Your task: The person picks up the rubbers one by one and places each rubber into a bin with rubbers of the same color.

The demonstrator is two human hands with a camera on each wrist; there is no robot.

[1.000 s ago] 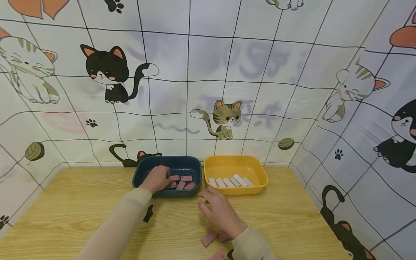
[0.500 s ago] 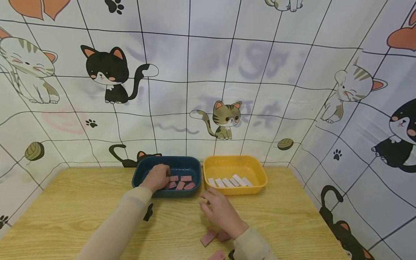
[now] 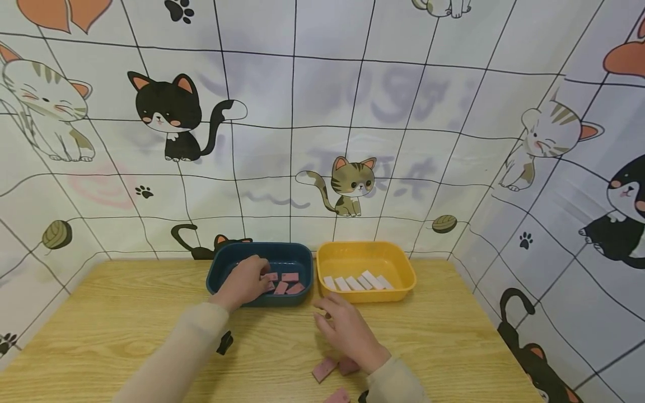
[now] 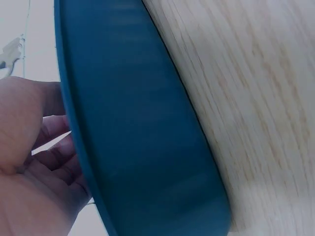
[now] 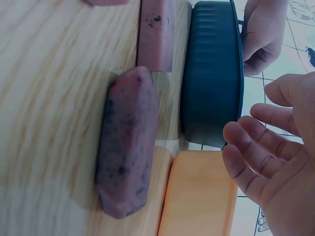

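Note:
My left hand (image 3: 244, 282) reaches over the near wall of a dark blue plastic bin (image 3: 259, 301). Several small pink blocks (image 3: 289, 277) lie inside, next to its fingers. In the left wrist view the bin's rim hides the fingertips of that hand (image 4: 37, 157), so whether they pinch a block is unclear. Over the table, just in front of the gap between the bins, hovers my right hand (image 3: 350, 330). Its fingers (image 5: 256, 169) are loosely bent, and nothing lies in the palm. Below it on the table are loose pink blocks (image 3: 324, 369); up close one speckled block (image 5: 129, 142) has bevelled ends.
A yellow bin (image 3: 365, 296) stands right of the blue one, with a row of white blocks (image 3: 355, 282) in it. Both are at the back of the wooden table (image 3: 443, 341), against a cat-print wall covering (image 3: 262, 145). Another pink block (image 3: 337, 396) lies at the bottom edge.
My left forearm and wrist have dropped slightly towards me, while the hand stays in the blue bin. My right hand has drifted a little to the right. The blocks lie as before.

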